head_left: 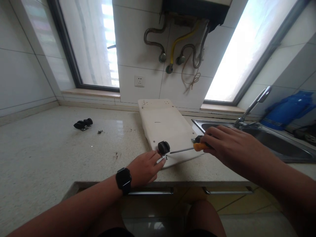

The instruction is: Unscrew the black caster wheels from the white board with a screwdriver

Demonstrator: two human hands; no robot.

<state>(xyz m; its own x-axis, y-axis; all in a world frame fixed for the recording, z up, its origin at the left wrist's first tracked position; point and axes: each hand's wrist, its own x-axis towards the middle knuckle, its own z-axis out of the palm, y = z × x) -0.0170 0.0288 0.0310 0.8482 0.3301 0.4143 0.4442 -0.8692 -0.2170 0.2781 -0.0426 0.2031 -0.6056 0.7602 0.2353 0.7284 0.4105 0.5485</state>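
Observation:
A cream-white panel lies on the counter with a row of small holes at its far end. At its near left corner stands a black caster wheel. My left hand, wearing a black watch, has its fingers closed at the caster's base, where a small dark screw shows by the fingertips. My right hand is wrapped round the orange-and-black handle of a screwdriver. Its shaft points left, the tip close to the caster. Another dark caster at the panel's right side is partly hidden behind my right hand.
Two loose black casters and a little pile of screws lie on the stone counter to the left. A steel sink with a faucet is at the right, a blue container behind it. Drawer handles run below the front edge.

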